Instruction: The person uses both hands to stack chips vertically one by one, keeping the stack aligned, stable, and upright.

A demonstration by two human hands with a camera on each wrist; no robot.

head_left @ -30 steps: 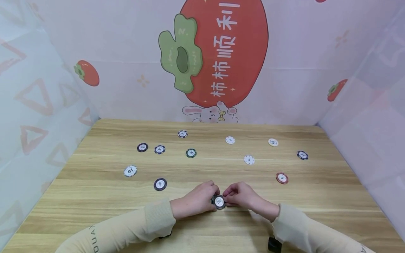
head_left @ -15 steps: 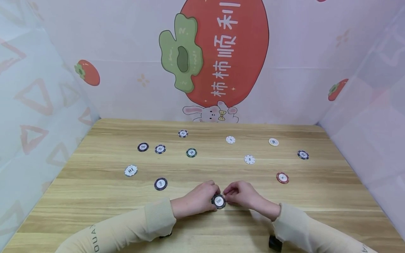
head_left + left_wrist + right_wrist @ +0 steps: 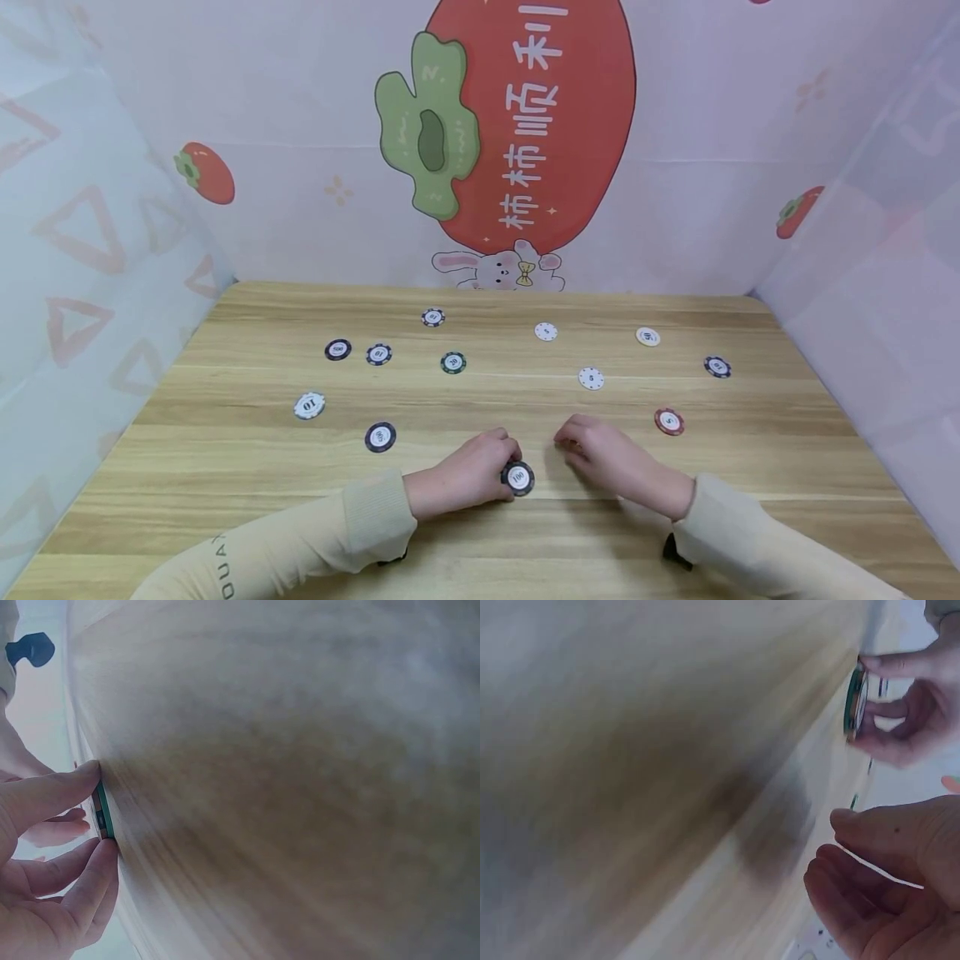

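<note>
- We see the left hand [image 3: 471,475] pinching the 100 chip [image 3: 519,478] between thumb and fingers.
- The chip is at the near middle of the table [image 3: 517,554], face up; it is round, equally long every way, its number rising slightly toward our right.
- We see the right hand [image 3: 617,460] well apart, thumb and fingers loosely parted, holding nothing.
</note>
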